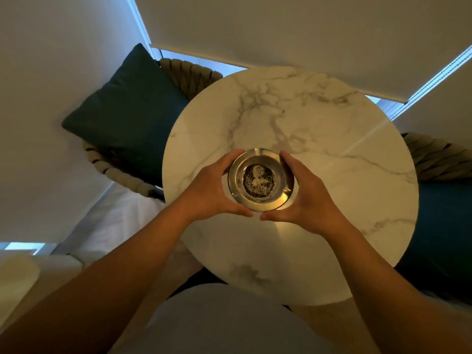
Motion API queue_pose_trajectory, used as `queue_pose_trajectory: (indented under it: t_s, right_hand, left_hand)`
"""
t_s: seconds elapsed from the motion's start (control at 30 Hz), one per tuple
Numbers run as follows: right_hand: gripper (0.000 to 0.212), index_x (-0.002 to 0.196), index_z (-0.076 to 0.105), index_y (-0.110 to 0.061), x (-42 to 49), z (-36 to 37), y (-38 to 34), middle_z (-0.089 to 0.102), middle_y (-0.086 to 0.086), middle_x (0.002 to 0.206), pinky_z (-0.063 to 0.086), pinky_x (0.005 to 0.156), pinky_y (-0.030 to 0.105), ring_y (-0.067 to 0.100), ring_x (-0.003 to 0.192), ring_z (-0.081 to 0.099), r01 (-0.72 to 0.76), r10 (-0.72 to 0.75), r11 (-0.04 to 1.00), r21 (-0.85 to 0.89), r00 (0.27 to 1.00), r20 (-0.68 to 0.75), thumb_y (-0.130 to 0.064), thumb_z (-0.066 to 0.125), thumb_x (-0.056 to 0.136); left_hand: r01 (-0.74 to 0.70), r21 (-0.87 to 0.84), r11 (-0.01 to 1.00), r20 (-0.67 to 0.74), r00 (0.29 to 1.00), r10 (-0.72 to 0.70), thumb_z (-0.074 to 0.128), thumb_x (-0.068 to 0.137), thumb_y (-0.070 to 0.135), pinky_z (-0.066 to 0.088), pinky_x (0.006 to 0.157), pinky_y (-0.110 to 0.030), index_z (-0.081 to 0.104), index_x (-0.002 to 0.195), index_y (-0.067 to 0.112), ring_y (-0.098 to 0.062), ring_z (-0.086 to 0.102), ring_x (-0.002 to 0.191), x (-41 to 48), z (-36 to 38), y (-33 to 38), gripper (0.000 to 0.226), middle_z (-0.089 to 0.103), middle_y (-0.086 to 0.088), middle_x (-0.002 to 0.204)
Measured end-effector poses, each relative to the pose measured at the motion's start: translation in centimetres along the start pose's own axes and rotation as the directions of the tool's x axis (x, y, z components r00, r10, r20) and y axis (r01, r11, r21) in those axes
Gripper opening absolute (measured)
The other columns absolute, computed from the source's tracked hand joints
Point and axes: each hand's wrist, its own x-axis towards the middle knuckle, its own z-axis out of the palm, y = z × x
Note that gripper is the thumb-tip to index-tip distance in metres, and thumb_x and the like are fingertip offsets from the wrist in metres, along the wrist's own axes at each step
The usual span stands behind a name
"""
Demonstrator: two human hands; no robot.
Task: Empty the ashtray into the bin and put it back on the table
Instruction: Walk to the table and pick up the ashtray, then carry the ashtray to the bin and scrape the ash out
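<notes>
A round metal ashtray with dark ash in its bowl is over the middle of the round white marble table. My left hand cups its left side and my right hand cups its right side, fingers curled around the rim and thumbs nearly meeting at the near edge. I cannot tell whether the ashtray rests on the table or is lifted just above it. No bin is in view.
A woven rope chair with a dark teal cushion stands left of the table. A second rope chair with a teal seat stands to the right. Roller blinds hang behind. White bedding lies at the lower left.
</notes>
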Motion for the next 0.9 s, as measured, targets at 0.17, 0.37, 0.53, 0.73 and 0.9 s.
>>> queue_pose_trajectory:
  t_s: [0.17,0.37,0.53,0.73,0.9]
  right_hand:
    - [0.123,0.147,0.029,-0.008,-1.6,0.0,-0.6,0.048,-0.005,0.142,0.031,0.103,0.004,-0.003,0.126,0.041,0.193,-0.182,0.978,-0.078,0.975,0.129,-0.044,0.093,0.048]
    - [0.116,0.146,0.028,-0.009,-3.3,1.6,-3.1,0.043,-0.013,0.139,0.031,0.104,0.005,-0.012,0.127,0.037,0.432,-0.401,0.901,-0.034,0.862,0.311,-0.042,0.09,0.055]
    - [0.107,0.145,0.029,-0.013,-4.3,5.1,-6.9,0.045,-0.006,0.14,0.034,0.105,0.007,0.0,0.129,0.04,0.552,-0.525,0.83,0.084,0.721,0.451,-0.051,0.081,0.06]
    - [0.089,0.137,0.027,-0.033,-5.5,10.8,-12.5,0.044,-0.019,0.129,0.03,0.099,-0.001,-0.022,0.123,0.035,0.657,-0.683,0.698,0.286,0.49,0.542,-0.055,0.077,0.066]
    - [0.088,0.134,0.033,-0.033,-6.9,16.7,-15.8,0.048,-0.021,0.127,0.036,0.102,0.007,-0.014,0.121,0.043,0.662,-0.74,0.621,0.419,0.32,0.592,-0.034,0.088,0.065]
  left_hand:
    - [0.077,-0.011,0.997,-0.184,0.98,-0.078,0.092,0.05,0.046,0.041,0.103,-0.018,0.033,0.141,0.042,0.003,0.046,0.127,-5.5,2.7,1.4,0.109,0.049,0.029,0.133]
    - [0.169,-0.069,0.983,-0.407,0.895,-0.182,0.093,0.055,0.042,0.039,0.104,-0.016,0.032,0.143,0.038,0.004,0.044,0.128,-13.1,5.5,3.1,0.108,0.048,0.027,0.136]
    - [0.281,-0.119,0.952,-0.566,0.769,-0.298,0.092,0.053,0.05,0.041,0.102,-0.021,0.029,0.145,0.041,0.004,0.044,0.129,-20.0,6.1,4.1,0.111,0.048,0.025,0.138]
    - [0.339,-0.224,0.914,-0.719,0.575,-0.39,0.092,0.051,0.049,0.045,0.105,-0.031,0.031,0.147,0.032,0.001,0.045,0.13,-28.3,7.2,5.0,0.115,0.049,0.021,0.139]
    - [0.364,-0.343,0.866,-0.783,0.398,-0.478,0.094,0.05,0.043,0.042,0.103,-0.02,0.03,0.148,0.029,0.004,0.044,0.13,-34.6,8.6,5.0,0.118,0.048,0.022,0.14]
